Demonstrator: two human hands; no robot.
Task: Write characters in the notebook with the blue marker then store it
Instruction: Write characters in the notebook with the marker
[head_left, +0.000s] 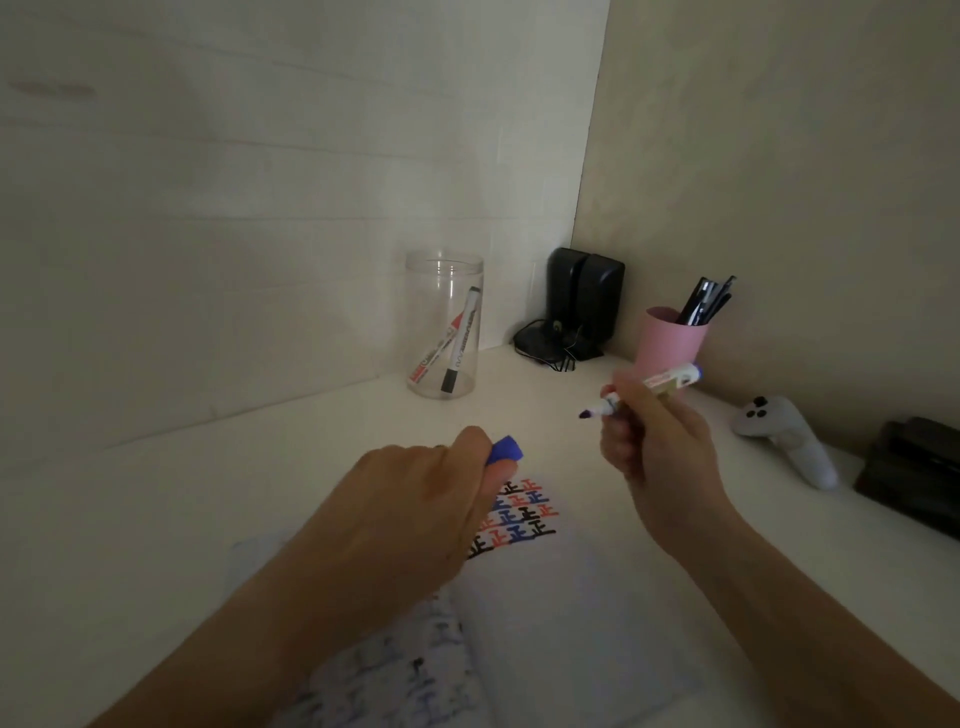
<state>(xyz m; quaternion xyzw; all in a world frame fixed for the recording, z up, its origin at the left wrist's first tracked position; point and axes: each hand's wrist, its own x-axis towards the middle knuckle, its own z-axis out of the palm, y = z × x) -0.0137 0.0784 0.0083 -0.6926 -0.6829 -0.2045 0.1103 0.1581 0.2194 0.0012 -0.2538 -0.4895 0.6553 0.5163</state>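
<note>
My right hand (654, 441) grips the blue marker (670, 382) above the desk, its uncapped tip pointing left. My left hand (415, 499) pinches the marker's blue cap (506, 449), a short way left of the tip. Below both hands the open notebook (571, 613) lies flat. Rows of black, red and blue characters (519, 514) fill its upper part, partly hidden by my left hand. A clear plastic jar (443, 325) stands at the back with a red marker and a black marker leaning inside.
A pink cup (670, 340) with dark pens stands behind my right hand. Black speakers (582, 304) and cables fill the corner. A white controller (789, 441) and a dark box (914, 478) lie at the right. Walls close the back and right sides.
</note>
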